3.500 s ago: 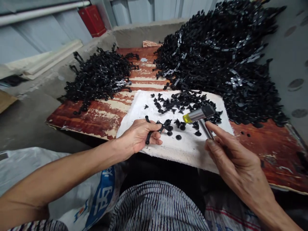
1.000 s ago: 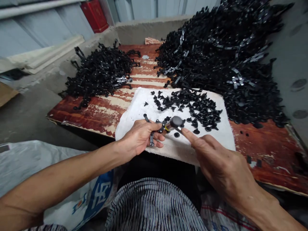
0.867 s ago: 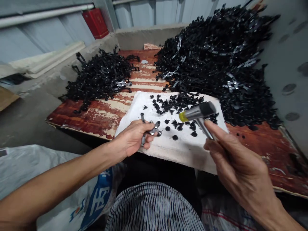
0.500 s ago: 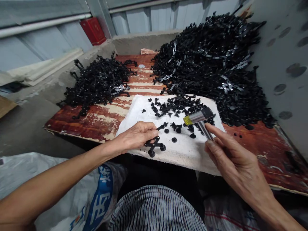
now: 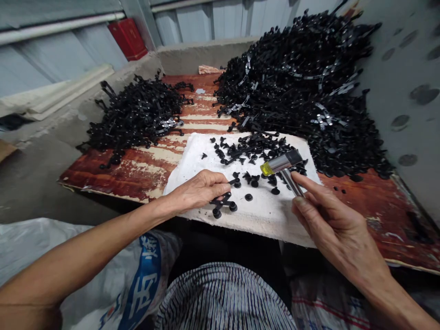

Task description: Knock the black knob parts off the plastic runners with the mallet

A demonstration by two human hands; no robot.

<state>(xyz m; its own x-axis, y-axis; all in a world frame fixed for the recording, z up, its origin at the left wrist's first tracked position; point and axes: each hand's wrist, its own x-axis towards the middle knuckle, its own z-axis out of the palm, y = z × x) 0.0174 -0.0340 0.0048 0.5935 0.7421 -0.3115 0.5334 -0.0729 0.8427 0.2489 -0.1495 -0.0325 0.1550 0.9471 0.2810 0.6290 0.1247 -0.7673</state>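
My left hand (image 5: 206,189) pinches a black jointed linkage (image 5: 223,201) with round black feet, low over the front of a white cloth (image 5: 264,220). One arm of the linkage points right, its tip at a small black round piece (image 5: 237,183). In my right hand (image 5: 330,220) is a small hammer (image 5: 282,163) with a yellow face, a metal head and a metal shaft. The hammer is tilted above the cloth, apart from the linkage. A loose black disc-shaped piece (image 5: 248,197) lies between both hands. Several more black pieces (image 5: 254,181) lie behind it.
A large heap of black linkages (image 5: 295,87) covers the back right of the worn red-brown board (image 5: 144,174); a smaller heap (image 5: 134,114) sits at the left. A low concrete ledge (image 5: 206,55) and a spotted grey panel (image 5: 409,101) border the board. White sacks (image 5: 85,266) stand below.
My left hand has moved slightly up and right, bringing the linkage's arm tip onto a small round piece. The hammer stays raised in my right hand, nearly unmoved.
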